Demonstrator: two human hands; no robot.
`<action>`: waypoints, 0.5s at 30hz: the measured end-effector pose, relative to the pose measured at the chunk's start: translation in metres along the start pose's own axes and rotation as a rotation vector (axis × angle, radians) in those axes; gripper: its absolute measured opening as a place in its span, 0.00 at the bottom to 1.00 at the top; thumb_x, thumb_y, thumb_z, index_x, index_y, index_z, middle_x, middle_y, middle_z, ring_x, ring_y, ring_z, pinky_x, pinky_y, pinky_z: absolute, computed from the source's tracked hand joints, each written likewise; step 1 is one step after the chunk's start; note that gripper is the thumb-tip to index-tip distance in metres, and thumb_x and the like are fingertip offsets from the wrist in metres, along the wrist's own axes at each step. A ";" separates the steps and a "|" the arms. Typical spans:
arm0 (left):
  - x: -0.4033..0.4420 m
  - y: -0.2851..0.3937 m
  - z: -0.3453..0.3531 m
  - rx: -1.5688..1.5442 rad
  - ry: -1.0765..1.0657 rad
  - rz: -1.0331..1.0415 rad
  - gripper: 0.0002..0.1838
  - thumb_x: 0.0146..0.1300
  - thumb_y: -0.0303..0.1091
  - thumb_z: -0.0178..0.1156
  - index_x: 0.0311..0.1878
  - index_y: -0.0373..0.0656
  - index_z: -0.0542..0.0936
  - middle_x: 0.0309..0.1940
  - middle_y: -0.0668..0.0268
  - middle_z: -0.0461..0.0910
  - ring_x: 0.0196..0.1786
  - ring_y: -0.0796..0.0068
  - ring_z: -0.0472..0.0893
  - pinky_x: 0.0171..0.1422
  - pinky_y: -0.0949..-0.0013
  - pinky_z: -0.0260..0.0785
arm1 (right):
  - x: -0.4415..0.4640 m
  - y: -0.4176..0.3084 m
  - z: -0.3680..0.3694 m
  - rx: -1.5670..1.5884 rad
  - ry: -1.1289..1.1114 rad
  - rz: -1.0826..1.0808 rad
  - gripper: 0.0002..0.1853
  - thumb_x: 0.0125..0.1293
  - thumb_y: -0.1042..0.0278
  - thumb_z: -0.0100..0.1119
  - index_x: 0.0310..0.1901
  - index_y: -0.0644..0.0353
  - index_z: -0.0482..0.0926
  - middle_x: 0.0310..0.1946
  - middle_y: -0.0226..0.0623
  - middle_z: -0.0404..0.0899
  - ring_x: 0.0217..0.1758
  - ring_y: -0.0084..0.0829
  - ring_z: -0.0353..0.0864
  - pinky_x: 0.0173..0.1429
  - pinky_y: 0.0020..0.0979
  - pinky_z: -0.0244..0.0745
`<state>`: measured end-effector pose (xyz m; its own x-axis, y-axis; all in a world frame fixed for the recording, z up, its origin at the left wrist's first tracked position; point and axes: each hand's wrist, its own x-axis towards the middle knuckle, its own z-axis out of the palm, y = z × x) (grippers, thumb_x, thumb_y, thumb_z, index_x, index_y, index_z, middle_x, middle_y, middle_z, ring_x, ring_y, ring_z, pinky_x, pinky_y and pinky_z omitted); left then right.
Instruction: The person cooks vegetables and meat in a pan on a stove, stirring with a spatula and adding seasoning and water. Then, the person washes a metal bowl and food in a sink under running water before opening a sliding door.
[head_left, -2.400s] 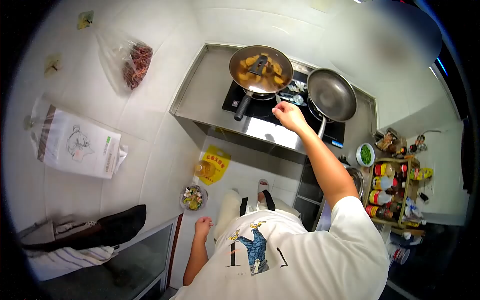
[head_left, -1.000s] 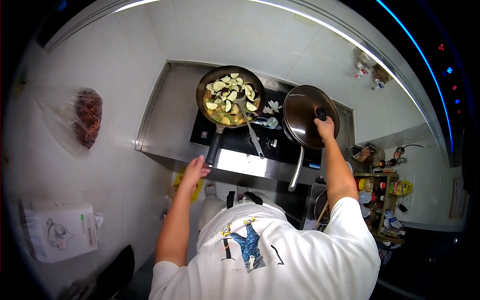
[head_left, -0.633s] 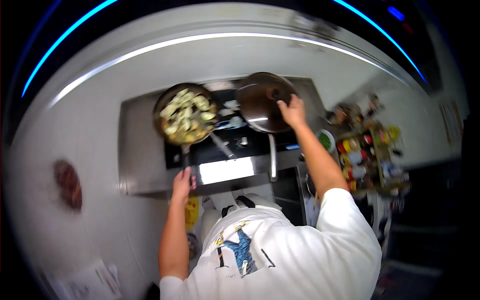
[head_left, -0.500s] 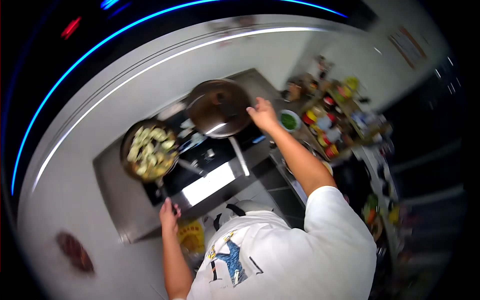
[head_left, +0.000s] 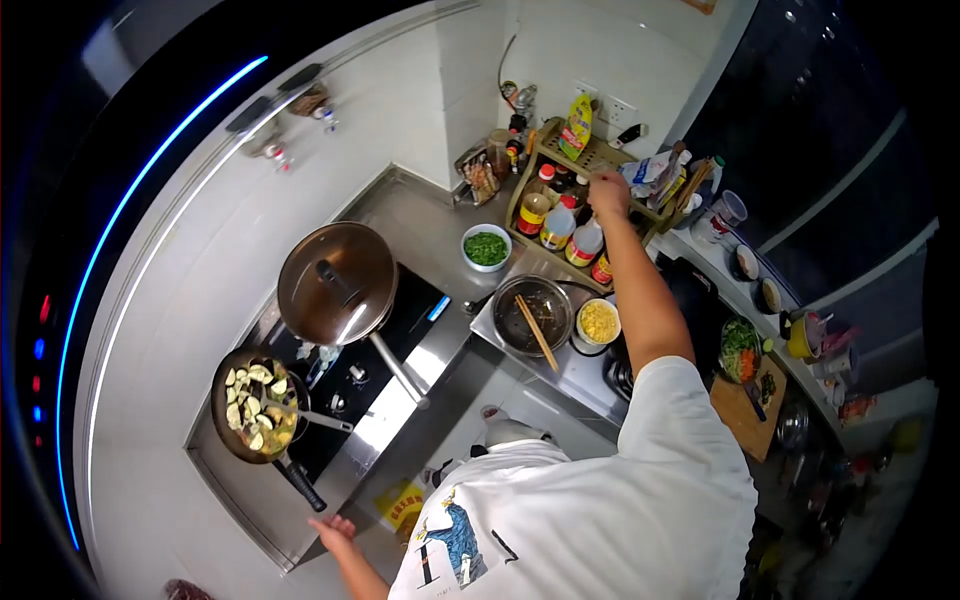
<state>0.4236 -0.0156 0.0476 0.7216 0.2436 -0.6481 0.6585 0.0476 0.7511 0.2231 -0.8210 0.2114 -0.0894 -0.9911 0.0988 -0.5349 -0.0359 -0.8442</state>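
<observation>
My left hand (head_left: 336,531) is just below the end of the black handle (head_left: 304,488) of a frying pan (head_left: 224,415), holding nothing, its fingers apart. Sliced eggplant (head_left: 254,408) fills that pan, and a spatula (head_left: 322,420) lies across its rim. My right hand (head_left: 609,193) reaches over a condiment rack (head_left: 520,205), fingers curled in; whatever they grip is hidden. Below it stand sauce bottles (head_left: 558,222) with red caps. A second pan with a long metal handle (head_left: 398,368) sits on the hob under a glass lid (head_left: 315,280).
A bowl of chopped greens (head_left: 486,248) stands beside the rack. Chopsticks (head_left: 537,333) rest in a metal bowl (head_left: 508,335), next to a yellow-filled bowl (head_left: 599,322). At right are a cutting board (head_left: 745,418) with a knife and a bowl of vegetables (head_left: 740,350).
My right hand has moved from beside the lidded pan to the condiment rack. My left hand has opened and is off the frying pan's handle. The view has turned right.
</observation>
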 end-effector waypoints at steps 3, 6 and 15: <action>-0.013 -0.073 -0.043 0.327 -0.178 -0.156 0.29 0.64 0.64 0.45 0.29 0.44 0.75 0.18 0.67 0.72 0.18 0.75 0.68 0.22 0.71 0.64 | -0.002 0.005 -0.039 0.221 0.032 0.245 0.22 0.64 0.52 0.54 0.39 0.69 0.69 0.28 0.48 0.79 0.20 0.35 0.78 0.27 0.37 0.74; -0.058 -0.115 -0.028 0.694 -0.312 -0.263 0.26 0.65 0.59 0.46 0.29 0.43 0.75 0.18 0.67 0.73 0.19 0.75 0.69 0.23 0.71 0.64 | -0.009 -0.012 -0.054 0.284 0.038 0.353 0.23 0.66 0.50 0.52 0.39 0.69 0.69 0.24 0.41 0.78 0.17 0.29 0.74 0.20 0.31 0.69; -0.120 -0.080 0.067 0.835 -0.359 0.035 0.18 0.67 0.44 0.50 0.30 0.38 0.76 0.20 0.65 0.75 0.22 0.77 0.72 0.26 0.72 0.64 | 0.033 0.018 -0.039 0.314 -0.006 0.246 0.20 0.71 0.56 0.45 0.37 0.70 0.74 0.26 0.43 0.78 0.19 0.29 0.76 0.22 0.32 0.72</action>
<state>0.2987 -0.1133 0.0563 0.6752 -0.0914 -0.7320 0.4748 -0.7055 0.5261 0.1775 -0.8497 0.2200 -0.1779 -0.9756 -0.1286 -0.2152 0.1661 -0.9623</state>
